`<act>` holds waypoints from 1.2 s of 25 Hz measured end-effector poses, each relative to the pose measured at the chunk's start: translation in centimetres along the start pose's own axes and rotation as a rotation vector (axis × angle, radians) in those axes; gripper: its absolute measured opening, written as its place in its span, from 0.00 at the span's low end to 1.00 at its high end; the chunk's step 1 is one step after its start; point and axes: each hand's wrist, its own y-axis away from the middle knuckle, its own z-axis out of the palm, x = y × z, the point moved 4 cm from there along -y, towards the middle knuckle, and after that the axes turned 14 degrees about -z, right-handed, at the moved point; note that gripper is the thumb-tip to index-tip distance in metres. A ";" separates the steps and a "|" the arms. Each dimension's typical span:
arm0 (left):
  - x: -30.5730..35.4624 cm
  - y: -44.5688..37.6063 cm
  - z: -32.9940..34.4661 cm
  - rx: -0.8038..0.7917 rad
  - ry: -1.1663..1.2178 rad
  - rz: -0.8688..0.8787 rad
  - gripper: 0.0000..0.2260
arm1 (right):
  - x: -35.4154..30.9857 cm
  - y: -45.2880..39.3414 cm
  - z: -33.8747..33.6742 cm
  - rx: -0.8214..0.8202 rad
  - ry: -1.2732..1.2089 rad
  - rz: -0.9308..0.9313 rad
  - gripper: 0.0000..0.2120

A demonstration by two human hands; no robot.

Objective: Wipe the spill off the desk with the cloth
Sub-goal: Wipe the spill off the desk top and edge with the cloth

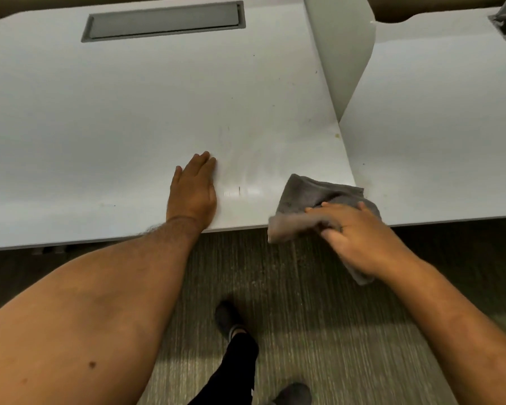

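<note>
A white desk (100,127) fills the upper half of the view. My right hand (360,238) grips a grey cloth (307,194) at the desk's front edge, right of centre; part of the cloth lies on the desk and part hangs over the edge. My left hand (193,191) rests flat on the desk, fingers together, a short way left of the cloth. Between the two hands the surface shows a faint wet sheen with streaks (243,182). Small dark specks dot the desk farther back.
A grey cable-tray lid (164,21) is set into the desk at the back. A white divider panel (342,54) stands at the right, with a second desk (435,127) beyond it. Below the edge lie carpeted floor (319,331) and my feet in dark shoes (227,317).
</note>
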 end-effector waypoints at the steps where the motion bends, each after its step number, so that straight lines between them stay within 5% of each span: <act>1: 0.0 0.0 0.0 0.005 0.001 0.003 0.23 | -0.1 -0.1 -1.3 0.118 -0.182 0.040 0.13; 3: -0.1 0.0 0.0 0.011 0.008 0.007 0.23 | -0.7 -1.2 -4.1 0.448 -0.494 0.102 0.12; 6: -0.1 0.0 0.0 0.016 0.031 0.005 0.23 | -1.9 -5.0 -5.6 0.706 -0.183 0.031 0.13; 7: 0.0 0.0 -0.1 0.014 0.038 0.004 0.23 | -2.6 -7.0 -4.7 0.652 -0.033 -0.006 0.17; 11: 0.1 0.1 -0.7 -0.022 0.088 -0.004 0.29 | -5.4 -12.6 4.7 0.019 0.211 -0.057 0.35; 17: -0.7 0.5 -1.7 0.027 0.320 -0.104 0.21 | -4.0 -11.2 4.0 -0.162 0.163 -0.319 0.30; 20: -0.2 0.2 -1.4 -0.004 0.203 -0.047 0.21 | -2.2 -8.7 1.8 -0.234 0.109 -0.272 0.26; 23: 0.5 0.0 -0.8 -0.020 0.024 0.030 0.22 | 0.1 -5.2 -1.8 0.016 -0.173 -0.115 0.19; 26: 0.2 0.0 -0.3 -0.020 -0.021 0.056 0.25 | 2.2 -2.6 -5.9 0.715 -0.587 0.033 0.17; 28: 0.0 -0.2 -0.1 -0.016 -0.007 0.058 0.26 | 3.2 -3.0 -7.6 1.028 -0.485 0.055 0.12; 30: 0.0 -0.2 -0.1 -0.007 -0.002 0.053 0.25 | 3.5 -5.6 -8.2 0.974 -0.197 -0.015 0.11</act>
